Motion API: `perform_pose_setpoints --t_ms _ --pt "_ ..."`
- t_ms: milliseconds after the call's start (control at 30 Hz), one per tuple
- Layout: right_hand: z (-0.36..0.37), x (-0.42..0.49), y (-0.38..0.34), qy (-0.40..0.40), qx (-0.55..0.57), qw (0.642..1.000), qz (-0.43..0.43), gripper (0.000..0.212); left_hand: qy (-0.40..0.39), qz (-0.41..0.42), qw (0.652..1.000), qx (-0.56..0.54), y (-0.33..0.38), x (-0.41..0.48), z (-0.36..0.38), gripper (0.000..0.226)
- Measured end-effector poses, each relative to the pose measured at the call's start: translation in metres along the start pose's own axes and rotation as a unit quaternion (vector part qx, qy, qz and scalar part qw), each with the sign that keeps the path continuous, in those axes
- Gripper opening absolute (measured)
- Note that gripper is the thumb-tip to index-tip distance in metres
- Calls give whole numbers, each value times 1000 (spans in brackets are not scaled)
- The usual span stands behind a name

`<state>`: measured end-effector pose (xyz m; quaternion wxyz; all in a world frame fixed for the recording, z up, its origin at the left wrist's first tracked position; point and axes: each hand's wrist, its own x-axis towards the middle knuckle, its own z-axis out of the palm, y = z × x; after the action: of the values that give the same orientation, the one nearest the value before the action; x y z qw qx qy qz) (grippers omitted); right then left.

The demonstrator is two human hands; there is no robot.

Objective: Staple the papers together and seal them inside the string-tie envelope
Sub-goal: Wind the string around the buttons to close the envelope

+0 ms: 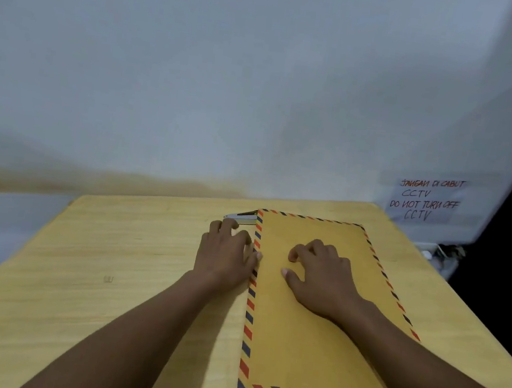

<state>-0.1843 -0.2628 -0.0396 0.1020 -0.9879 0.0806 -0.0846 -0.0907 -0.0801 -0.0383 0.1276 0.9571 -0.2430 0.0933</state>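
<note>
Envelope (312, 334) flat on desk (97, 255) right of centre under loosely spread right grip (321, 278), left grip (225, 254) relaxed, thumb at its left edge near half-hidden stapler (242, 217); likely risk: careless push sliding envelope off near edge, papers unseen.

The envelope (311, 343) lay on the table (113, 257), right of centre, with the right hand (322, 274) on it. The left hand (225, 254) rested at its left edge, and the stapler (242, 217) lay just behind that hand.
</note>
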Motion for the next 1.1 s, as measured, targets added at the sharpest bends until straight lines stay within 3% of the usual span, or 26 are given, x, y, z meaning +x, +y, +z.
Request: perform_pose_setpoints --t_ms 300,433,733,900,1100 --pt "15 11 6 23 6 1000 -13 36 -77 3 995 -62 -38 52 5 36" --pt "17 21 1 20 3 1000 -16 36 -16 24 999 20 -46 41 -2 35" --pt "31 59 -56 -9 17 998 -54 37 18 -35 999 -8 -110 -27 -25 30" --pt "42 81 -76 16 16 999 -44 37 90 -47 995 -24 -117 -37 -15 28" --pt "52 99 -85 35 10 998 -42 37 92 -45 995 -19 -122 -33 -9 33"
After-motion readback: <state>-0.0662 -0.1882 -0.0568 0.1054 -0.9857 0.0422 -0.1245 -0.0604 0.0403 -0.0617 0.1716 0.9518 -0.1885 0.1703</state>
